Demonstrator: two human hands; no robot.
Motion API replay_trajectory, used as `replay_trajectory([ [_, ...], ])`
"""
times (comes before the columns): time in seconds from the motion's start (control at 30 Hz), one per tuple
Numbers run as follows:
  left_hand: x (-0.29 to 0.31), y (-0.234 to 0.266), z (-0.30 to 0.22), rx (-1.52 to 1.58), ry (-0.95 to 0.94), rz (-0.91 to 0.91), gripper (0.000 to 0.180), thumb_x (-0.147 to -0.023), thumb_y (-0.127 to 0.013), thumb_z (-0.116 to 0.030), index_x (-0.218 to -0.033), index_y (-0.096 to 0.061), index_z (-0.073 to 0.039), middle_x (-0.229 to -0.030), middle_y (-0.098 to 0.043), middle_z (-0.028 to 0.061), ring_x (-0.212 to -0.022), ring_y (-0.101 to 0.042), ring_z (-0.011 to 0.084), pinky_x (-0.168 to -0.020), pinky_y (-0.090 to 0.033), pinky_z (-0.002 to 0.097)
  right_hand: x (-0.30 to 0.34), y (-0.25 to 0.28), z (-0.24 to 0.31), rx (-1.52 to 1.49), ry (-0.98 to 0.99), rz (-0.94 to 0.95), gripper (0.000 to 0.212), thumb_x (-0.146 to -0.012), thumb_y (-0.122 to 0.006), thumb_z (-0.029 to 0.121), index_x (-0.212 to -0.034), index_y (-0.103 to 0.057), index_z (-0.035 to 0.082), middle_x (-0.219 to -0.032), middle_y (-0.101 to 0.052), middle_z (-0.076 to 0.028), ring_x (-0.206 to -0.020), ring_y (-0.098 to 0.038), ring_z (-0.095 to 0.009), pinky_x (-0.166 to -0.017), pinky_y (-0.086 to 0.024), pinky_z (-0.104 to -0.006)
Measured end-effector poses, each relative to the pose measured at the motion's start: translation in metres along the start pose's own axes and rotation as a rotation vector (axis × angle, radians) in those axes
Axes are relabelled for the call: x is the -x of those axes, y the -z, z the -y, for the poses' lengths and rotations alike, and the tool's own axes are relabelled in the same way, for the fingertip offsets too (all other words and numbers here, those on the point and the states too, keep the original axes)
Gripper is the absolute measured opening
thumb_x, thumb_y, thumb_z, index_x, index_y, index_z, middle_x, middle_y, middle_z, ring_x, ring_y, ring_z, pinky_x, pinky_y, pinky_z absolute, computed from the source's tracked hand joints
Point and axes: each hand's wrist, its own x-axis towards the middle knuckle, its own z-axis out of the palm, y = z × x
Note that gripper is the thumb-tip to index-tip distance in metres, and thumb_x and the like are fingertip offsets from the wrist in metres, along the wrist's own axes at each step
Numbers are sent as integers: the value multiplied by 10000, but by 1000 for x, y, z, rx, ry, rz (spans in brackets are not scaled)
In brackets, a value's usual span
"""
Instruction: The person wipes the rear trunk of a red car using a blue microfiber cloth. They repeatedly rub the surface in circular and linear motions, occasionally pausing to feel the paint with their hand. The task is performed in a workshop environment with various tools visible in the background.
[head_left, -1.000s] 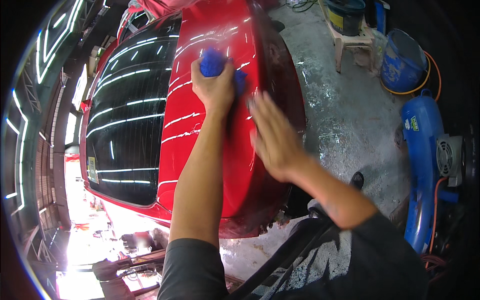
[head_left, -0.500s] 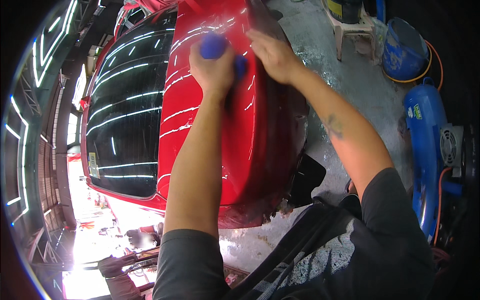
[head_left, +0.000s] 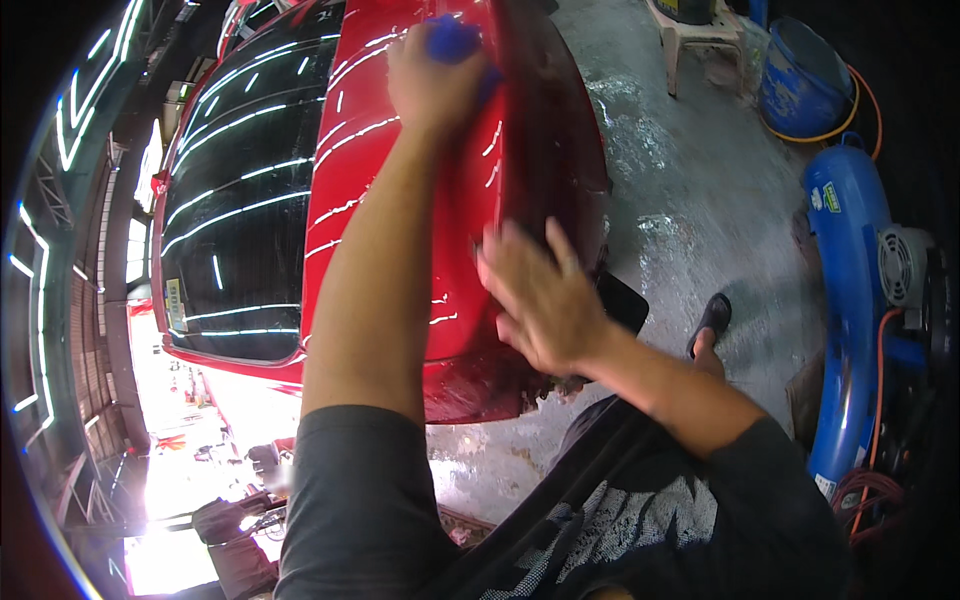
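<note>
Reaching far over the red car's trunk lid (head_left: 365, 190), my left hand (head_left: 432, 85) is closed around a blue hand pad with a rounded top (head_left: 453, 40). Motion blurs the pad, so its exact shape and its underside do not show. My right hand (head_left: 545, 300) is held nearer to me over the trunk's rear edge. Its fingers are outstretched and apart, with nothing in them; whether they touch the paint I cannot tell.
The dark rear window (head_left: 240, 190) lies left of the trunk lid. Wet-looking concrete floor (head_left: 670, 230) is on the right, with a blue air compressor (head_left: 850, 290), a blue bucket (head_left: 805, 80), an orange hose (head_left: 868, 110) and a white plastic stool (head_left: 690, 35).
My left hand has moved farther forward with the blue pad along the trunk lid. My right hand has come back toward me, fingers spreading. The view has shifted slightly.
</note>
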Motion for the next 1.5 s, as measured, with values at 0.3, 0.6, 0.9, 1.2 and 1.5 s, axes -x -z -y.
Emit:
replay_trajectory([
  [0.3,17,27,-37,-94,-28,230,871,-735,-864,-707,-1309,-751,-62,-1407,-647,219,-1341,-617,390,-1123,-497,483,-17,-11,-38,-290,-327,-274,628,-1152,-443,268,-1664,-265,-49,-1725,-269,-301,-1611,-266,-446,-1307,-194,-564],
  [0.6,-6,7,-50,-166,102,194,776,-741,-867,-561,-1311,-750,-48,-1288,-711,205,-1188,-707,379,-1036,-544,493,-48,-11,-78,-354,-360,-266,621,-1178,-309,326,-1697,-213,-1,-1774,-194,-238,-1653,-180,-379,-1317,-120,-581],
  [0.9,-71,-32,-34,-258,141,186,809,-787,-803,-622,-1358,-716,-55,-1312,-695,247,-1228,-684,415,-1056,-522,501,6,-9,-32,-404,-311,-99,827,-1127,-413,481,-1706,-105,-22,-1777,-91,-285,-1657,-87,-442,-1318,-63,-607],
  [1.2,-105,-65,-33,-255,156,94,792,-807,-795,-630,-1326,-725,-36,-1301,-703,252,-1231,-678,416,-1051,-518,497,-190,29,-215,-516,-433,-226,872,-1131,-268,632,-1672,-240,-51,-1752,-218,-284,-1645,-186,-402,-1317,-117,-586],
  [1.5,-116,-65,-20,-328,249,73,659,-833,-797,-556,-1281,-745,-76,-1169,-690,219,-1137,-689,408,-994,-537,510,-77,17,-108,-535,-299,-62,855,-1110,-462,488,-1692,-135,-48,-1772,-102,-300,-1654,-87,-462,-1310,-57,-629],
])
